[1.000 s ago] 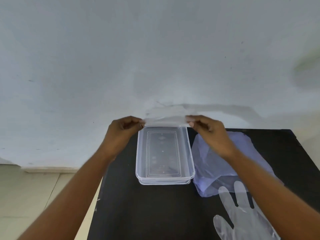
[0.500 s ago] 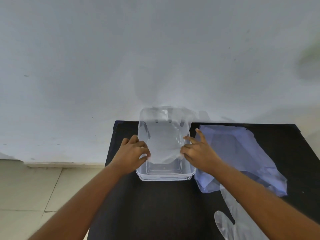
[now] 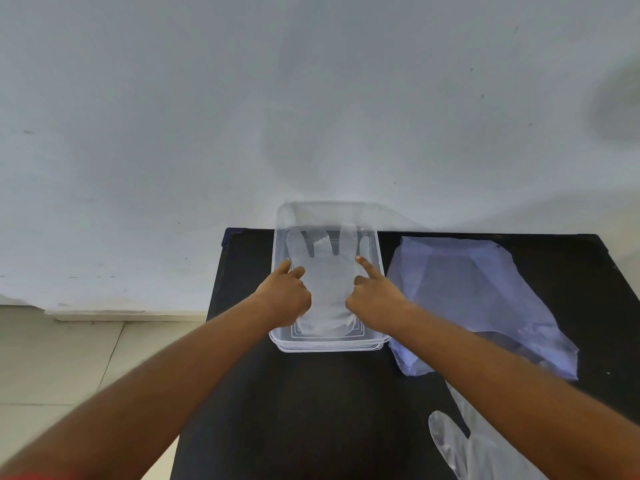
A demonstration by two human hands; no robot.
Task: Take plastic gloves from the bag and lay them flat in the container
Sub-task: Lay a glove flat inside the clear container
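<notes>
Both hands, left hand (image 3: 285, 299) and right hand (image 3: 372, 296), press loosely curled fingers, gripping nothing, on the flimsy, slippery glove (image 3: 325, 289) in the container (image 3: 277, 337); best handled by its edges.

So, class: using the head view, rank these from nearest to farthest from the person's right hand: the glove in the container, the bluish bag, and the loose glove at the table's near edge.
1. Glove in the container: touching the right hand, on its left.
2. Bluish bag: just right of the hand.
3. Loose glove: farthest, near edge, beside the forearm.
</notes>
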